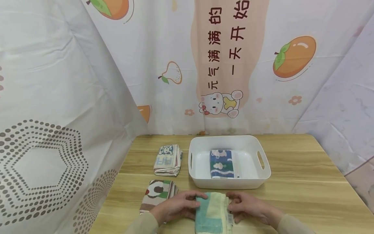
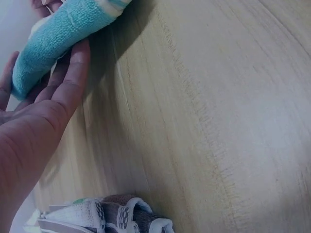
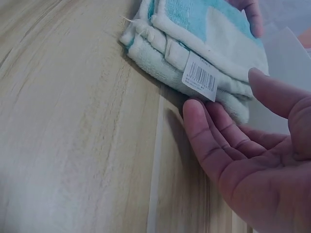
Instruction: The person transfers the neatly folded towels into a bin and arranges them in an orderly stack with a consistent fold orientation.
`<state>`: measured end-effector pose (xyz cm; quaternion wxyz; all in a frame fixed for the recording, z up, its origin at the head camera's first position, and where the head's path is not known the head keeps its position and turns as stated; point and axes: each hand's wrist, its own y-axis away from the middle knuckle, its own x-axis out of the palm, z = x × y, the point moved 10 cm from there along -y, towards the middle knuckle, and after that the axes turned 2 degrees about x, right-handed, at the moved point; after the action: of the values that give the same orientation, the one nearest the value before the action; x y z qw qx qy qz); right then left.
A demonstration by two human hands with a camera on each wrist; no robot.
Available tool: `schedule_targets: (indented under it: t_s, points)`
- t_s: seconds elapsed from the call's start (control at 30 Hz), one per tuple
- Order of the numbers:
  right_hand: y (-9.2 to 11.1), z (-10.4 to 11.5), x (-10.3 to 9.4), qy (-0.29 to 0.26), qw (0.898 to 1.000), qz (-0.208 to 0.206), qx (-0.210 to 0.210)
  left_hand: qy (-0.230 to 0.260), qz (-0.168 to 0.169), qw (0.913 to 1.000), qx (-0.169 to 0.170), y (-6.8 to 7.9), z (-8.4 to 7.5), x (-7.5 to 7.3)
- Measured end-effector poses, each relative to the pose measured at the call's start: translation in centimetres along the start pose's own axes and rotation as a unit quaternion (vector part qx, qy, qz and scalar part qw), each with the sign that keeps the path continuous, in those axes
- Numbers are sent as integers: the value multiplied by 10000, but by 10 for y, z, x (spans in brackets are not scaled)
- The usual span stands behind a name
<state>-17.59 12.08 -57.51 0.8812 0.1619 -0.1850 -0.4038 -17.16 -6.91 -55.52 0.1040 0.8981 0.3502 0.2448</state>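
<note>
A folded teal and pale yellow towel (image 1: 208,214) lies between both hands near the table's front. My left hand (image 1: 181,206) grips its left edge, fingers beneath the teal fold in the left wrist view. On the opposite side, my right hand (image 1: 248,206) holds the edge between thumb and fingertips. A white barcode label (image 3: 200,77) hangs from that side, just above the right fingertips. Some of the right fingers are hidden under the towel. Partly behind the left hand lies a folded brown, green and beige towel (image 1: 159,193).
A white plastic basket (image 1: 228,183) with side handle holes stands beyond the hands, holding a folded blue and green towel (image 1: 221,164). Left of it lies a folded beige and blue towel (image 1: 167,159). Printed curtains (image 1: 175,107) hang behind and beside the wooden table (image 1: 306,188).
</note>
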Motion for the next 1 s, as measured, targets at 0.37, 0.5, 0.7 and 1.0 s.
schedule_targets:
  t_s: [0.37, 0.5, 0.7, 1.0]
  points:
    - [0, 1, -2, 96, 9997, -111, -194, -212, -76, 9995, 210, -4, -2, 2]
    - [0, 4, -4, 79, 9994, -253, -201, -270, -309, 9986, 339, -7, -5, 0]
    - [1, 6, -6, 167, 9992, -343, -109, -193, -630, 9969, 437, -9, -6, -5]
    - [4, 15, -2, 510, 9981, -305, -145, -75, -841, 9952, 495, -11, -4, -6]
